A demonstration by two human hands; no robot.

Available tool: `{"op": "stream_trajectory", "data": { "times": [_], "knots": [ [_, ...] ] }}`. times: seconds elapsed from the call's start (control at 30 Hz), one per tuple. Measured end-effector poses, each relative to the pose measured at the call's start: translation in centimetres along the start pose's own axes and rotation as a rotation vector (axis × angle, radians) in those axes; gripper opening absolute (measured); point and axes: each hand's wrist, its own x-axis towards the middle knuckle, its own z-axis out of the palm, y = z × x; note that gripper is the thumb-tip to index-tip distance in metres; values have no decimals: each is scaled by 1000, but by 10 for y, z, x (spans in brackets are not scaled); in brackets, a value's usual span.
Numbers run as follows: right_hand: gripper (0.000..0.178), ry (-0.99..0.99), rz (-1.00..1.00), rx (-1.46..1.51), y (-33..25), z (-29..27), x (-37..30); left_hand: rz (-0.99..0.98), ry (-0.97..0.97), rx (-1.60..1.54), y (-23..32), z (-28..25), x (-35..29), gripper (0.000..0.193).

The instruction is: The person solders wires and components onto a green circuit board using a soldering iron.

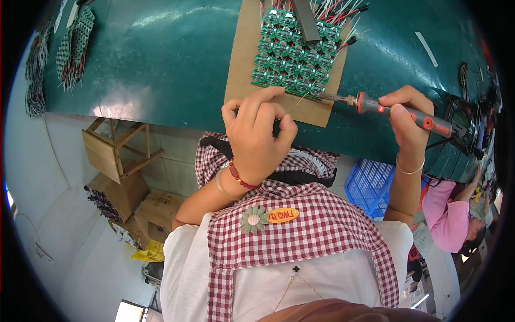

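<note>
– where's the green circuit panel (293,66)?
– twelve o'clock, on a brown sheet (241,75) over the tabletop (161,64).
– and the right hand's (410,118) grip?
– pinching the soldering iron (371,105) by its handle, tip toward nine o'clock.
– the left hand (258,126)?
– near the panel's six o'clock edge, fingers curled; i can't tell whether they pinch anything.

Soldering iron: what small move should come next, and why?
Probably ease the thin wire toward the soldering iron: the right hand holds its tip at the near edge of the green circuit boards, and the wire shows between tip and left hand.
</note>
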Motion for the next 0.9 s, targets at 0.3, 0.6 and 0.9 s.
{"op": "stream_trajectory", "data": {
  "times": [0.3,0.6,0.9],
  "knots": [
    [16,-48,5,-59,-5,9,7,-14,8,-2,-3,1,-1,15],
    [16,-68,-19,-160,-10,9,6,-17,23,-9,-4,3,1,15],
    [16,3,-79,-121,-19,7,6,-21,24,3,2,-2,4,16]
  ]
}}
